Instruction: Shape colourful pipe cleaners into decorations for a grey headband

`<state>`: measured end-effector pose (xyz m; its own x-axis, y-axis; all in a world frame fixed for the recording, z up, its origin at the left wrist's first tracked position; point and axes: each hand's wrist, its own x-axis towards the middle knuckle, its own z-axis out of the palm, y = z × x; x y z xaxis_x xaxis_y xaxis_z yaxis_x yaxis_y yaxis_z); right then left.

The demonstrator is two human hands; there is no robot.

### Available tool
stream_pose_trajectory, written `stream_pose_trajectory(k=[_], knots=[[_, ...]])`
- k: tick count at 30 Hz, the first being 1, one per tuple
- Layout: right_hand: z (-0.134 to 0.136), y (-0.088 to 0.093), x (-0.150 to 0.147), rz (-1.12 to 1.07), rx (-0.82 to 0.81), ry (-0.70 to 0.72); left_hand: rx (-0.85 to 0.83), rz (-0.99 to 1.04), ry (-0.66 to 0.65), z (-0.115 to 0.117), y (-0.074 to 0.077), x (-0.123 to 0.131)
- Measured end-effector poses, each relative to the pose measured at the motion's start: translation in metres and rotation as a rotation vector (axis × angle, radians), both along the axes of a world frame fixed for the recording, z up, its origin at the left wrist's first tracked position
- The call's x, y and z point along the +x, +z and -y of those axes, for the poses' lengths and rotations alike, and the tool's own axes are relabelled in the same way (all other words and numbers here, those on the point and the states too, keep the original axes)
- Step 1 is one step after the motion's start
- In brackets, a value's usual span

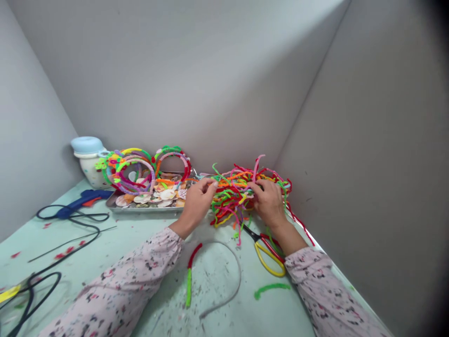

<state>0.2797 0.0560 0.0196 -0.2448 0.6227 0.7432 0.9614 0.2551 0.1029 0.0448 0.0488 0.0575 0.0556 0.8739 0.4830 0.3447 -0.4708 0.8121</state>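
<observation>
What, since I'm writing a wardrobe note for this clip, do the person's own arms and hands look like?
The left sleeve and right sleeve match: long, loose, pale pink fabric with a scattered print of small dark and red marks, gathered towards the wrist. The left hand and right hand are bare, with no gloves.

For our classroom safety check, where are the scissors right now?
In the head view, the scissors lie right of centre on the table, just below the right hand, blades toward the pile of pipe cleaners.
</observation>
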Motion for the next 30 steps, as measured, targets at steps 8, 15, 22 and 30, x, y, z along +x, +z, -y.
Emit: stream_pose_trajectory(k=[8,15,22,30], knots=[[0.003,0.001,-0.006,0.041,0.12,0.046,-0.089,-0.163,-0.114,-0.008,0.001,-0.002],[0.0,0.0,-0.003,0.016,0.083,0.023,-0.089,-0.245,-0.092,-0.01,0.0,-0.003],[-0.006,0.001,0.007,0.018,-0.011,-0.048,0.045,-0.462,-0.048,-0.011,0.0,-0.007],[-0.008,0.0,0.016,0.029,-0.077,-0.145,0.123,-0.593,0.001,-0.011,0.01,-0.015]])
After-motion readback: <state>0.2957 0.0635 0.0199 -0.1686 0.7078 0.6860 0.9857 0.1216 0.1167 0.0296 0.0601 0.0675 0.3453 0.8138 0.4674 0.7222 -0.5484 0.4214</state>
